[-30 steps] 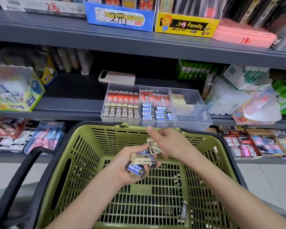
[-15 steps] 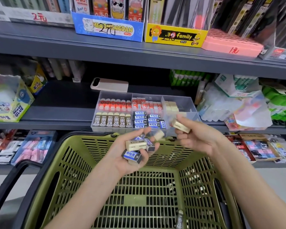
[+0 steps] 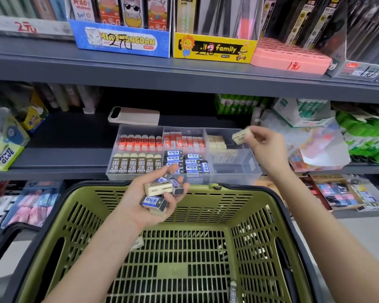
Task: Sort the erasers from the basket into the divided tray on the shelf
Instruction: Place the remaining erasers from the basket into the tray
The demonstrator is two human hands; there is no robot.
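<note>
My left hand (image 3: 150, 199) holds a small pile of erasers (image 3: 159, 189) over the far rim of the green basket (image 3: 256, 206); cream and blue-sleeved ones show. My right hand (image 3: 265, 145) pinches a single cream eraser (image 3: 241, 136) above the right end of the clear divided tray (image 3: 253, 169) on the shelf. The tray's compartments hold red-sleeved, brown 2B, blue-sleeved and cream erasers in rows. One eraser (image 3: 232, 291) lies on the basket floor near the front, and another (image 3: 137, 243) sits beside my left forearm.
A pink-white phone (image 3: 134, 115) lies behind the tray. Crumpled plastic packs (image 3: 315, 145) crowd the shelf to the tray's right, a glue box (image 3: 6, 147) stands far left. The shelf above carries display boxes (image 3: 120, 38). The basket's black handle (image 3: 0, 243) hangs at left.
My right hand has carried the cream eraser from my left hand up and to the right, over the tray's right end. The view has tilted upward; my left hand holds its pile steady.
</note>
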